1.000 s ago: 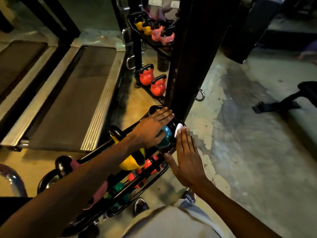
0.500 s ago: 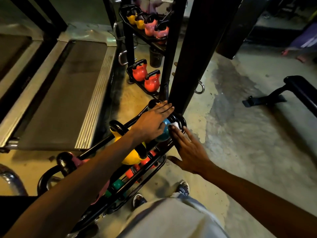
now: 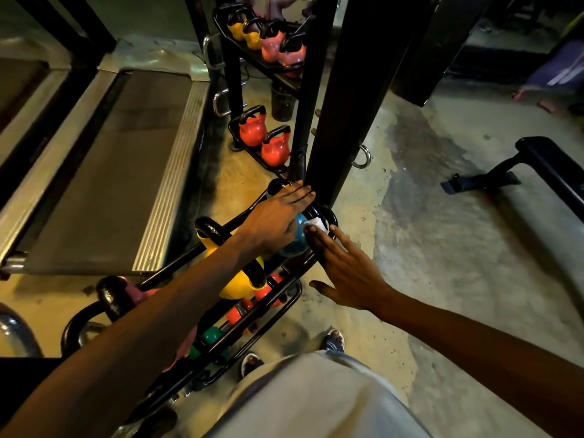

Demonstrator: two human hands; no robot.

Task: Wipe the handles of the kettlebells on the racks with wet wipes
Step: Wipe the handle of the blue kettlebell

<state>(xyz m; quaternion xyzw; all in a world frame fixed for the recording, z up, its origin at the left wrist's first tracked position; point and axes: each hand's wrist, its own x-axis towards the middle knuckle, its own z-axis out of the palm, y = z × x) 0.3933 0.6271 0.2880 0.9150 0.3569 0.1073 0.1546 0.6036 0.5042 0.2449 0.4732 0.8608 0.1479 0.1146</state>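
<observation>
1. Right hand (image 3: 344, 267) lies flat with its fingers straight, pressing a small white wet wipe (image 3: 317, 223) against the black handle (image 3: 325, 216) of the teal kettlebell (image 3: 295, 240) (the wipe shows only as a scrap beyond the fingertips, at about twelve o'clock from the palm).

2. Left hand (image 3: 278, 216) rests with relaxed, nearly straight fingers over the top of that same kettlebell, at about ten o'clock from the right hand, apparently steadying it; whether its thumb hooks anything I cannot tell.

3. That kettlebell sits at the far end of the near rack (image 3: 252, 330), hard against a black upright post (image 3: 331, 137). A yellow kettlebell (image 3: 240, 279) is next along the rack at seven o'clock from it, with a pink one beyond.

4. To wipe well, I judge the wipe should wrap round the handle rather than slide on one face, so curling the fingers and running along the whole loop, underside included, would serve better than a flat press.

5. Keeping the left hand's weight on the bell should stop it rolling on the rails.

6. More red kettlebells (image 3: 264, 137) wait on the far rack at twelve o'clock.
</observation>
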